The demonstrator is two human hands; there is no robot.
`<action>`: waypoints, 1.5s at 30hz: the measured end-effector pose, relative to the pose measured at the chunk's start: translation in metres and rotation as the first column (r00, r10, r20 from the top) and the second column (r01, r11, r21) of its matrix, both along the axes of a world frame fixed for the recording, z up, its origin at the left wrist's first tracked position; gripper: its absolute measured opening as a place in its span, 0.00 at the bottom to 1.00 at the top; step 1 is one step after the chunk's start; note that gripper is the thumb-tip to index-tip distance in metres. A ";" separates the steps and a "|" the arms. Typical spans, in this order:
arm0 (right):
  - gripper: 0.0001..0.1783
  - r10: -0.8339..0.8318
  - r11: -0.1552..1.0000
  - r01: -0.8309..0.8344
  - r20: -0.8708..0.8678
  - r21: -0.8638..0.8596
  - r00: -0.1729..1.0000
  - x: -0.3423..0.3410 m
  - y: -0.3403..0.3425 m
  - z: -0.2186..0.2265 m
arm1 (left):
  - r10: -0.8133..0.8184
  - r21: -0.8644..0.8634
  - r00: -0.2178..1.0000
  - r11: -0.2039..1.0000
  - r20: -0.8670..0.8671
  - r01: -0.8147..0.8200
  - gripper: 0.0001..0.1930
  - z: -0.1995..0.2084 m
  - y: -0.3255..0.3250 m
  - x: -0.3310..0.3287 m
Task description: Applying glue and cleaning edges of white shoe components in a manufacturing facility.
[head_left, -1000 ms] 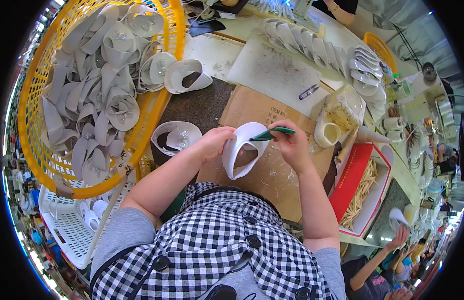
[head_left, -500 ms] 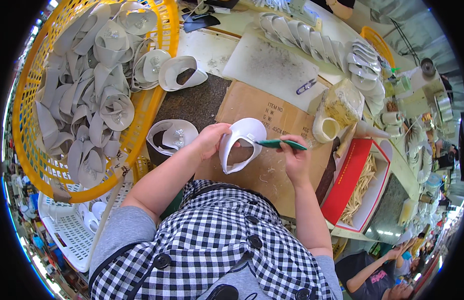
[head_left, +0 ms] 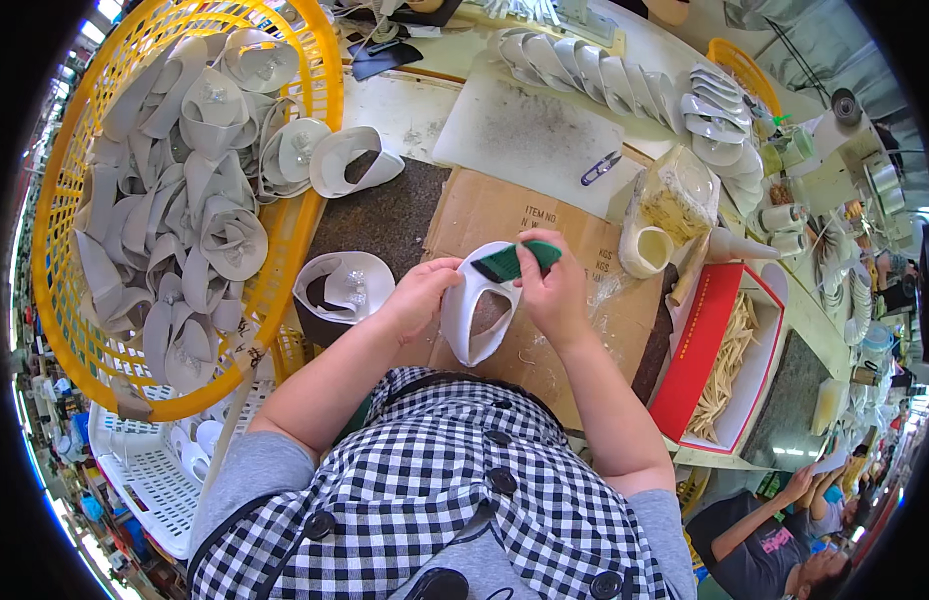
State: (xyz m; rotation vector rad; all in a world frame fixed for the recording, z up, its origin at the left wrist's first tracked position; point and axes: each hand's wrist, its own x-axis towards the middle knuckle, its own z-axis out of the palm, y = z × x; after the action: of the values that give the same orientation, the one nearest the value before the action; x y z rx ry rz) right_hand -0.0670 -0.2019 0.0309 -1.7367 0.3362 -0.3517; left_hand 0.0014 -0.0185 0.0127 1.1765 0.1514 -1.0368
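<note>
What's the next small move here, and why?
Probably a short, light stroke of the green brush across the white piece: the left hand holds that piece, and the right hand has the dark bristles at its upper part.

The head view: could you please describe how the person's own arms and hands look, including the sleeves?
The left hand and right hand are bare, with no gloves; no watch or bracelet shows at either wrist. The forearms are uncovered too. Short, plain grey sleeves come out from a black-and-white gingham overgarment with large round black buttons.
</note>
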 end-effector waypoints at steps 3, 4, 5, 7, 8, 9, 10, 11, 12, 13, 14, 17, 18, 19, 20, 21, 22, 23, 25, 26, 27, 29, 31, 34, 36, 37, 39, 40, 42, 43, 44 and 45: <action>0.10 -0.052 0.959 0.080 0.110 -0.272 0.993 0.014 -0.003 -0.008 | 0.006 0.087 1.000 0.996 0.023 -0.008 0.14 0.008 0.001 -0.006; 0.09 -0.032 0.980 0.047 0.079 -0.193 0.996 0.013 0.001 -0.004 | -0.028 0.161 0.999 0.987 0.039 0.021 0.14 0.015 0.001 -0.007; 0.09 -0.010 0.994 0.016 0.049 -0.112 0.999 0.011 0.007 0.002 | -0.022 0.160 0.999 0.987 0.039 0.016 0.14 0.010 0.002 -0.005; 0.09 0.073 0.996 -0.071 0.037 -0.047 0.997 0.005 0.017 0.008 | 0.049 0.036 0.999 0.998 0.004 -0.049 0.14 0.001 0.003 -0.008; 0.09 0.024 0.992 -0.025 -0.009 -0.125 1.000 0.004 0.013 0.000 | 0.048 0.034 0.999 0.998 0.002 -0.048 0.14 -0.003 0.004 -0.011; 0.10 -0.025 0.979 0.015 -0.048 -0.203 0.999 0.004 0.006 -0.010 | 0.070 0.048 0.997 0.996 -0.016 -0.069 0.14 -0.006 0.004 -0.011; 0.09 -0.073 0.956 0.074 0.015 -0.284 0.997 0.004 -0.004 -0.015 | 0.087 0.061 0.996 0.995 -0.033 -0.085 0.14 -0.007 0.003 -0.010; 0.09 -0.076 0.955 0.077 0.016 -0.286 0.997 0.000 -0.007 -0.020 | 0.084 0.059 0.996 0.995 -0.033 -0.082 0.14 -0.007 0.002 -0.008; 0.09 -0.104 0.993 0.105 0.030 -0.060 0.994 -0.008 -0.004 -0.015 | 0.108 0.027 0.991 0.994 -0.078 -0.106 0.14 -0.007 0.003 -0.009; 0.09 -0.135 0.977 0.127 0.038 0.170 0.990 -0.015 -0.001 -0.012 | 0.130 -0.004 0.984 0.991 -0.124 -0.131 0.14 -0.007 0.004 -0.009; 0.09 -0.137 0.977 0.129 0.035 0.171 0.990 -0.020 0.001 -0.014 | 0.128 -0.003 0.984 0.992 -0.127 -0.129 0.14 -0.008 0.005 -0.009; 0.10 -0.108 0.981 0.108 -0.010 0.160 0.994 -0.032 -0.003 -0.029 | 0.123 0.005 0.986 0.992 -0.115 -0.123 0.14 -0.013 0.008 -0.003; 0.09 -0.170 0.974 0.172 -0.025 0.148 0.985 -0.033 -0.006 -0.032 | 0.100 -0.020 0.984 0.994 -0.148 -0.104 0.15 -0.019 0.011 -0.002; 0.09 -0.231 0.963 0.234 -0.040 0.136 0.972 -0.034 -0.008 -0.034 | 0.077 -0.045 0.980 0.995 -0.181 -0.087 0.15 -0.023 0.014 0.000; 0.09 -0.235 0.961 0.238 -0.036 0.140 0.971 -0.036 -0.007 -0.036 | 0.073 -0.042 0.982 0.996 -0.177 -0.082 0.15 -0.028 0.016 0.001; 0.09 -0.139 0.979 0.137 0.000 0.154 0.990 -0.040 -0.002 -0.029 | 0.070 -0.021 0.983 0.997 -0.167 -0.075 0.15 -0.026 0.015 -0.001; 0.09 -0.041 0.986 0.034 0.039 0.163 0.998 -0.043 0.002 -0.025 | 0.068 0.000 0.985 0.998 -0.158 -0.068 0.16 -0.025 0.016 -0.003; 0.09 -0.046 0.985 0.039 0.038 0.167 0.998 -0.045 0.001 -0.026 | 0.064 0.004 0.985 0.998 -0.158 -0.064 0.16 -0.025 0.018 -0.005; 0.08 -0.149 0.989 0.148 -0.036 -0.033 0.988 -0.041 -0.011 -0.031 | 0.029 0.098 0.982 0.995 -0.187 -0.011 0.17 -0.021 0.019 -0.007; 0.08 -0.162 0.985 0.167 0.133 -0.031 0.978 -0.038 -0.014 -0.043 | 0.023 0.098 0.983 0.995 -0.184 -0.005 0.17 -0.018 0.017 -0.009; 0.08 -0.164 0.985 0.169 0.132 -0.029 0.978 -0.041 -0.014 -0.042 | -0.020 0.147 0.979 0.988 -0.201 0.050 0.18 -0.012 0.017 -0.012; 0.09 0.121 0.918 -0.001 0.278 -0.396 0.953 -0.050 -0.013 -0.040 | -0.063 0.197 0.973 0.974 -0.222 0.108 0.19 -0.005 0.022 -0.021; 0.10 0.101 0.915 0.010 0.253 -0.403 0.962 -0.073 -0.004 -0.046 | -0.041 0.195 0.953 0.975 -0.299 0.103 0.21 -0.002 0.024 -0.033; 0.09 0.072 0.931 0.008 0.206 -0.365 0.976 -0.108 0.008 -0.044 | -0.020 0.137 0.947 0.988 -0.320 0.067 0.21 -0.003 0.025 -0.039; 0.08 0.001 0.976 0.021 0.101 -0.217 0.995 -0.131 0.008 -0.052 | -0.012 0.115 0.947 0.992 -0.320 0.052 0.21 -0.006 0.027 -0.044; 0.08 -0.003 0.974 0.027 0.103 -0.223 0.995 -0.132 0.005 -0.047 | -0.019 0.122 0.927 0.990 -0.374 0.070 0.21 -0.014 0.031 -0.046; 0.08 -0.230 0.957 0.233 -0.036 0.174 0.972 -0.132 -0.004 -0.036 | -0.045 0.119 0.904 0.987 -0.424 0.104 0.20 -0.018 0.034 -0.052; 0.08 -0.255 0.953 0.259 -0.047 0.155 0.966 -0.131 -0.017 -0.035 | -0.086 0.179 0.919 0.970 -0.384 0.165 0.20 -0.012 0.034 -0.057; 0.09 -0.408 0.911 0.412 0.128 -0.009 0.904 -0.120 -0.052 -0.028 | -0.153 0.180 0.921 0.957 -0.359 0.229 0.20 0.013 0.029 -0.058; 0.08 -0.462 0.883 0.470 0.192 0.009 0.866 -0.112 -0.071 -0.023 | -0.165 0.175 0.920 0.955 -0.354 0.238 0.20 0.017 0.029 -0.055; 0.09 -0.534 0.832 0.554 0.283 0.009 0.797 -0.102 -0.084 -0.017 | -0.104 -0.006 0.926 0.994 -0.362 0.109 0.20 0.019 0.031 -0.051; 0.09 -0.540 0.823 0.568 0.284 -0.018 0.792 -0.098 -0.103 -0.015 | -0.051 -0.187 0.921 0.982 -0.385 -0.024 0.20 0.021 0.032 -0.045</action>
State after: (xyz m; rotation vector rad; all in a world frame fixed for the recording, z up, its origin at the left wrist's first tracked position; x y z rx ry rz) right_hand -0.1650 -0.3050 0.0163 -1.6346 0.6430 -1.0421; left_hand -0.0439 0.0133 0.0341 0.7906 0.3502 -1.2620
